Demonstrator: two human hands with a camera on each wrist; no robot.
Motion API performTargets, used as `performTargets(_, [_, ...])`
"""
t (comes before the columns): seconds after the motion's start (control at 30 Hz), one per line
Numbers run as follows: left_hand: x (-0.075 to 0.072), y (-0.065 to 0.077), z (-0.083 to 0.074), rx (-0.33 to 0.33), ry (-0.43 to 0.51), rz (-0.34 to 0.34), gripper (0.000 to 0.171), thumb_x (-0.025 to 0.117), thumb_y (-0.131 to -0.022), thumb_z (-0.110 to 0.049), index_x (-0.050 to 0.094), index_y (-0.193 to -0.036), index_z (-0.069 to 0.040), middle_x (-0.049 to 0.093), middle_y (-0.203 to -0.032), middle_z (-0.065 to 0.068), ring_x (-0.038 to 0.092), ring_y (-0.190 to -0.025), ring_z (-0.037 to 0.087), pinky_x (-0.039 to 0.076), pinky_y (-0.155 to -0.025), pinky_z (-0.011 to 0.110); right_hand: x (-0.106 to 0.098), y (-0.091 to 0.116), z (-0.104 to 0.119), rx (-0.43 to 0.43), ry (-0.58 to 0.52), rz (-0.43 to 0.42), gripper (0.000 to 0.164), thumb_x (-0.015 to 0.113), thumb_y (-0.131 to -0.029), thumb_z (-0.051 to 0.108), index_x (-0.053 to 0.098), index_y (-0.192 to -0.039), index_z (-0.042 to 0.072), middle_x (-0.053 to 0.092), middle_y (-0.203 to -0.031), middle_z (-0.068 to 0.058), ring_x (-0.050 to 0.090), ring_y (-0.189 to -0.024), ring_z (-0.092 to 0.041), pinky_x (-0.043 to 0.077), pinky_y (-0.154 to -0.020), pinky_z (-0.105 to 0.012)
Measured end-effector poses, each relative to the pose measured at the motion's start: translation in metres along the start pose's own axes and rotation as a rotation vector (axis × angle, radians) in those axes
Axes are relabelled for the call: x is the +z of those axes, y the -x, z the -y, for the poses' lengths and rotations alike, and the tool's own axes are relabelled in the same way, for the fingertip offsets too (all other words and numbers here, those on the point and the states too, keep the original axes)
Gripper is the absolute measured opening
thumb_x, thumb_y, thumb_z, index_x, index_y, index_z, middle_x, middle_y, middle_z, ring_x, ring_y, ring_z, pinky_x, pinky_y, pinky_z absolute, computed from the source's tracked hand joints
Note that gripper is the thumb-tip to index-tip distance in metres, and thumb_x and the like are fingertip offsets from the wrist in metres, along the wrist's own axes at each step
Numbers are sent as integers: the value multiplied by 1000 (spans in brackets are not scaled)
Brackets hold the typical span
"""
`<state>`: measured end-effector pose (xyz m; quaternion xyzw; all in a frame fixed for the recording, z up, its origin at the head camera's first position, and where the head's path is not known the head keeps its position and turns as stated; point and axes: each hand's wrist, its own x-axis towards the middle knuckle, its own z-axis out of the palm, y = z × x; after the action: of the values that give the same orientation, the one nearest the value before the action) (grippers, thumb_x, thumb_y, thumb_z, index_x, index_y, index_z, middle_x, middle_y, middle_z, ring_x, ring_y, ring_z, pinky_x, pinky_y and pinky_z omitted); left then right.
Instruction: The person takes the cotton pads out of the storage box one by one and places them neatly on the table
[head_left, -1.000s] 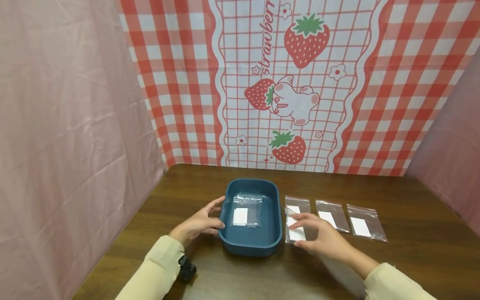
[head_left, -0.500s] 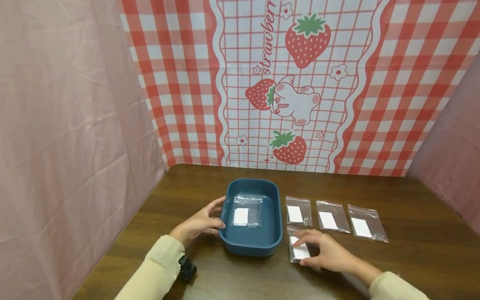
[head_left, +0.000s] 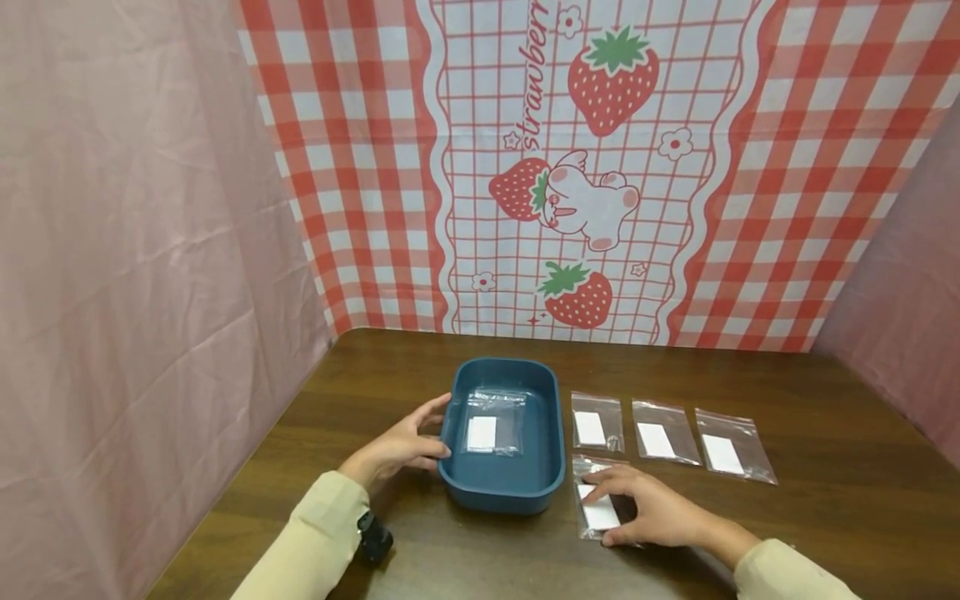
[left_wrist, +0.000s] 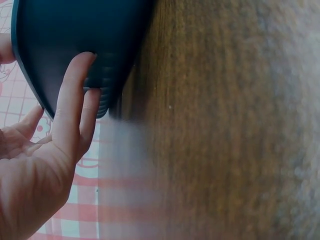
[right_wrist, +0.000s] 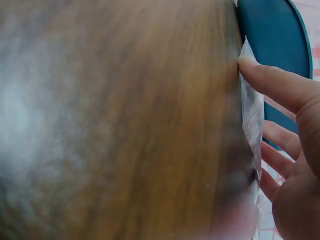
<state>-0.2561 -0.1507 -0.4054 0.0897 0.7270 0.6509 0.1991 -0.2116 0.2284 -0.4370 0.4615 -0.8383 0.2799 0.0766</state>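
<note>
My right hand (head_left: 651, 512) lies flat, fingers straight, pressing a small clear plastic zip bag with a white label (head_left: 597, 510) on the brown wooden table (head_left: 825, 500), just right of the dark blue rounded plastic tray (head_left: 557, 417). My left hand (head_left: 397, 450) rests open against the tray's left wall. Another bag (head_left: 493, 423) lies inside the tray; I think it is the same kind. Three more bags (head_left: 658, 435) sit in a row farther right.

tray (head_left: 501, 492) against left fingers (head_left: 433, 410) | bag (head_left: 495, 421) in tray | another bag (head_left: 596, 508) under right fingers (head_left: 603, 490) | three bags (head_left: 660, 437) beyond them
</note>
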Motion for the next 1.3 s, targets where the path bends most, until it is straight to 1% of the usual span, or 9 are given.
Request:
performTargets(0.13, [0,0,0,2,2,1,87,66,-77,5,23,-148,-18,29,-140,24,59,-93,28,53,-72,43,1,0,0,-12,12,-3,40,79,-69,36,66,-105,24,59,-119,-10,51,-108,-32,42,-86,-46])
performTargets(0.37, [0,0,1,3,5,6,86,65,-76,5,23,-148,-18,28,-140,25,59,-94,28,53,-71,42,-1,-1,5,46,12,3,42,79,-68,39,66,-104,24,59,-119,-9,51,-108,-34,42,-84,-50])
performTargets(0.47, [0,1,0,3,5,3,86,65,-77,5,23,-148,-18,28,-140,25,59,-91,27,53,-72,42,-3,-4,7,58,6,-22,42,80,-68,37,66,-104,22,60,-117,-8,52,-108,-31,43,-85,-46])
performTargets(0.6, [0,1,0,-1,5,-1,86,65,-77,5,23,-148,-19,28,-140,25,59,-90,26,53,-72,42,-7,-8,11,71,-21,-77,42,81,-69,31,66,-106,15,62,-113,-7,55,-106,-23,45,-87,-39])
performTargets(0.77, [0,1,-1,0,5,1,86,66,-77,5,23,-148,-19,28,-140,24,59,-91,27,53,-72,42,-14,-15,13,148,-87,-137,42,79,-73,27,65,-109,10,63,-111,-2,55,-105,-15,46,-87,-35])
performTargets(0.9, [-1,0,-1,2,6,4,86,65,-77,5,23,-148,-19,28,-140,24,60,-91,27,53,-72,43,-17,-22,13,196,-159,-176,43,78,-74,24,64,-111,7,64,-110,-3,56,-104,-13,45,-87,-32])
performTargets(0.97, [-1,0,0,2,6,5,86,66,-77,5,23,-148,-19,29,-140,24,59,-90,26,53,-72,43,-17,-25,13,229,-197,-196,42,78,-74,22,64,-111,6,64,-109,-5,57,-104,-15,45,-88,-31])
performTargets(1.13, [-1,-1,0,4,11,5,86,65,-77,5,23,-148,-19,29,-140,24,59,-88,25,53,-71,42,-19,-36,16,329,-239,-234,44,79,-73,21,64,-112,5,63,-110,-5,56,-104,-23,45,-88,-40])
performTargets(1.3, [-1,0,-1,2,18,6,86,65,-77,6,23,-148,-18,29,-140,24,60,-88,25,54,-71,42,-22,-49,17,369,-306,-246,44,78,-75,19,62,-114,3,63,-113,-8,55,-105,-34,45,-89,-46])
